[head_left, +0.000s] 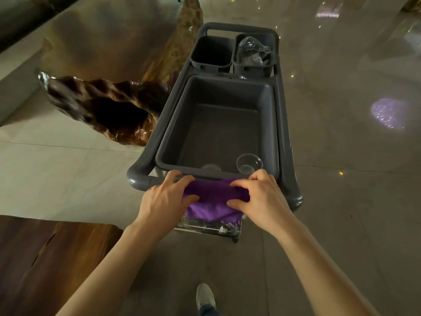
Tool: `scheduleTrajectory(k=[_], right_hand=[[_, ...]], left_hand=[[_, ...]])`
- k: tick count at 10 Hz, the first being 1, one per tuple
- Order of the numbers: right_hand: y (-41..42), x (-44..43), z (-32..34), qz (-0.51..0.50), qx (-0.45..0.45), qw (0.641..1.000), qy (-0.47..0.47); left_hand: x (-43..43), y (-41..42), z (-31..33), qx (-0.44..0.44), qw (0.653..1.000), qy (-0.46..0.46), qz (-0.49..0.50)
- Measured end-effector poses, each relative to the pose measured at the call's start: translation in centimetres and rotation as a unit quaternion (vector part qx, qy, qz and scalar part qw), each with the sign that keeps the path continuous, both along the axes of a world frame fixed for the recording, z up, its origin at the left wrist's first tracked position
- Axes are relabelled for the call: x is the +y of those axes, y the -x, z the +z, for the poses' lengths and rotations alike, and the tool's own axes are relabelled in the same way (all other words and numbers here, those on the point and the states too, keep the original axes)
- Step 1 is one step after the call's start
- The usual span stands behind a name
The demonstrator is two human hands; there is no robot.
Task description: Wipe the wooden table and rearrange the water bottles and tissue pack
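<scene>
The floor (341, 179) is glossy stone tile and fills most of the view. A wooden table (98, 49) with a raw, wavy edge lies at the upper left, and its top is shiny. A second dark wooden surface (45, 258) shows at the lower left corner.

A grey cart (284, 137) stands in the middle, just beside the table edge. On the cart sits a big grey tub (173, 124). In the near right corner of the tub stands a clear cup (249, 164). At the far end of the cart are two small bins: the left bin (211, 51) looks empty, the right bin (271, 65) holds crumpled clear plastic.

A purple cloth (211, 199) hangs over the near handle of the cart. The left hand (166, 199) and the right hand (262, 197) both pinch the cloth at its two sides, fingers curled on the fabric. A white shoe (205, 295) shows at the bottom edge.
</scene>
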State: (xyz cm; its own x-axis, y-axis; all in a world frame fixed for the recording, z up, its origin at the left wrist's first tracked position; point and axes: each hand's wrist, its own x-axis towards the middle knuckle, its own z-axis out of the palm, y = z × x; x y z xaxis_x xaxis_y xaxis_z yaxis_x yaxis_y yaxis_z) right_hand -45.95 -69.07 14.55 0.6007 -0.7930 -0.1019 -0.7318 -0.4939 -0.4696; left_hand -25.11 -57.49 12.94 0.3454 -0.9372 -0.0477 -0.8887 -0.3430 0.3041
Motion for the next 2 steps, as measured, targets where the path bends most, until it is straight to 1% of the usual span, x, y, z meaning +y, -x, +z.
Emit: scheduleTrajectory(k=[1,2], right_hand=[[-0.2,0.7,1.2,0.028,0.066,0.997,0.016],[1.0,1.1,4.9,0.025,0.059,0.997,0.047]], left_hand=[[-0.2,-0.1,0.5,-0.004,1.0,-0.013,-0.014],[-0.2,-0.6,0.9,-0.006,1.0,0.002,-0.018]])
